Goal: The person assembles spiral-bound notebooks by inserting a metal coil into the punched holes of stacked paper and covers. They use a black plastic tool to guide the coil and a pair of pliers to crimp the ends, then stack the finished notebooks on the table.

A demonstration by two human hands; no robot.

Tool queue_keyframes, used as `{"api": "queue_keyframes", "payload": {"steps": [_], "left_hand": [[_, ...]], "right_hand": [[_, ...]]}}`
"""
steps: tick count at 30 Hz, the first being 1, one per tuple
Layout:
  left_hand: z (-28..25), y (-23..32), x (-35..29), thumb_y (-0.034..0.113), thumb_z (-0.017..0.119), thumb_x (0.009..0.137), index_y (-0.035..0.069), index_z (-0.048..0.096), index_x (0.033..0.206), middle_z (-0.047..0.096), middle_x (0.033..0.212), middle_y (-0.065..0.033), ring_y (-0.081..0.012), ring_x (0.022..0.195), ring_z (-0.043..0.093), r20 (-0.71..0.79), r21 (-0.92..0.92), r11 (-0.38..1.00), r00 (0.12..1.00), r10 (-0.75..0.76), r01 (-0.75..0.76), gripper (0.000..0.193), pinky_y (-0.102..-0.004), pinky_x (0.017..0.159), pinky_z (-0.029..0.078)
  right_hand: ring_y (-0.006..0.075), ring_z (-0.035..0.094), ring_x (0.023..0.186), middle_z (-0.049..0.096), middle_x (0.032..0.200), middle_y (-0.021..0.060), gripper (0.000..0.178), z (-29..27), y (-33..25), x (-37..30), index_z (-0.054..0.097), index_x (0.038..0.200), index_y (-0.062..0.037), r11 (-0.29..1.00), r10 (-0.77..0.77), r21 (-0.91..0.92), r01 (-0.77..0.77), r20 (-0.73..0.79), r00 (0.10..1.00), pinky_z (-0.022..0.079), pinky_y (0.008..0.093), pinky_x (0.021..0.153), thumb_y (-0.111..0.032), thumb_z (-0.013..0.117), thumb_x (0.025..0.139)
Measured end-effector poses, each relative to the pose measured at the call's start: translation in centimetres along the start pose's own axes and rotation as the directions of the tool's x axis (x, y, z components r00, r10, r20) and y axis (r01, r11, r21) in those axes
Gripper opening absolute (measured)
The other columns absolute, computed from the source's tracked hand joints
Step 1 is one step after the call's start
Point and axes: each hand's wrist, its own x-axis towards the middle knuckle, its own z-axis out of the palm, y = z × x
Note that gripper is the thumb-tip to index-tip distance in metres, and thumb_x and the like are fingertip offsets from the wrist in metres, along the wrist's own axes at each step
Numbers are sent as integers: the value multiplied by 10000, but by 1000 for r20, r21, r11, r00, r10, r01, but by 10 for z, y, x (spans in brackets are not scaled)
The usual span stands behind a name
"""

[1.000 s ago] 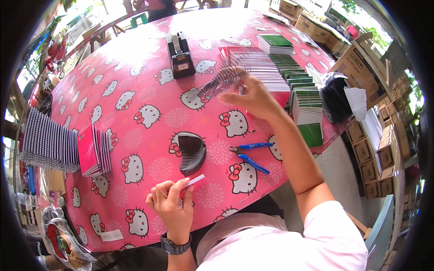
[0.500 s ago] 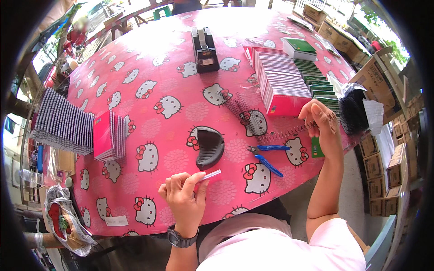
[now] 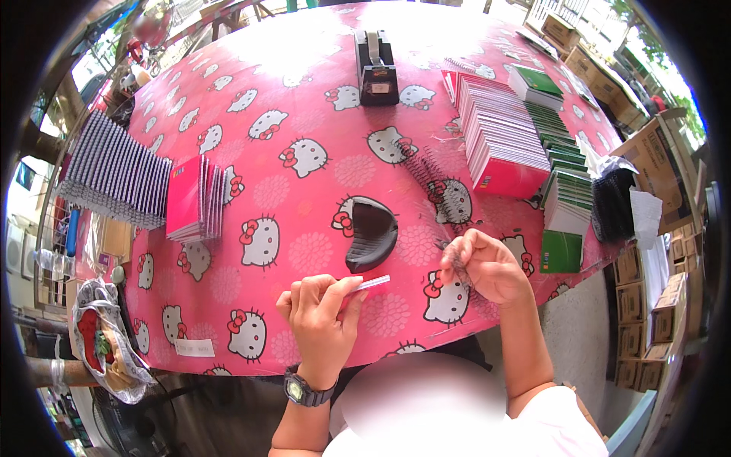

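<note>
Hands (image 3: 321,314) curl into pinches, right (image 3: 495,268) apparently gripping a coil (image 3: 425,172).

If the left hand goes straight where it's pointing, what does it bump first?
Probably the black curved object just ahead of the left hand, though it might pass above; height is hard to judge.

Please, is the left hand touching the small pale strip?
Touching. The head view shows the left hand pinching the small pale strip between thumb and forefinger, with one end sticking out.
</note>
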Motion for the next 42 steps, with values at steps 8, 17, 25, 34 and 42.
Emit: {"api": "queue_keyframes", "payload": {"steps": [8, 17, 25, 34, 42], "left_hand": [[1, -2, -1, 260, 750, 755, 169, 697, 922, 541, 823, 11, -162, 808, 498, -23, 24, 1000, 1000, 11, -10, 197, -333, 793, 289], [3, -4, 3, 216, 770, 727, 205, 694, 940, 538, 828, 31, -147, 790, 506, -27, 14, 999, 999, 29, -28, 226, -341, 780, 287], [3, -4, 0, 269, 750, 756, 174, 704, 916, 551, 817, 17, -155, 809, 499, -32, 2, 1000, 999, 15, -15, 192, -331, 796, 292], [4, -5, 1, 242, 766, 730, 211, 694, 931, 533, 821, 36, -149, 790, 504, -37, 0, 1000, 999, 25, -25, 216, -342, 782, 285], [2, -3, 1, 283, 750, 756, 173, 710, 907, 542, 803, 22, -151, 801, 495, -16, 8, 1000, 1000, 17, -16, 191, -329, 792, 290]], "right_hand": [[87, 557, 689, 586, 929, 82, 433, 28, -9, 16, 404, 1343, -109, 958, 147, -242, -153, -44, 988, 471, 239, 587, -78, 553, 938], [132, 541, 704, 575, 837, 50, 309, 52, -1, 37, 656, 1105, -75, 451, -108, -887, 102, 59, 992, 452, 275, 608, 1, 680, 806], [160, 601, 763, 595, 856, 45, 220, 57, 0, 46, 654, 932, -53, 477, -58, -879, 4, -26, 998, 489, 287, 645, 23, 722, 737], [218, 548, 847, 567, 836, 35, 245, 56, 9, 53, 603, 826, -73, 269, -244, -939, 213, 147, 958, 473, 332, 712, 97, 674, 663], [237, 536, 846, 562, 837, 40, 250, 54, 11, 54, 589, 827, -73, 273, -242, -930, 247, 183, 953, 466, 343, 721, 95, 667, 660]]}}
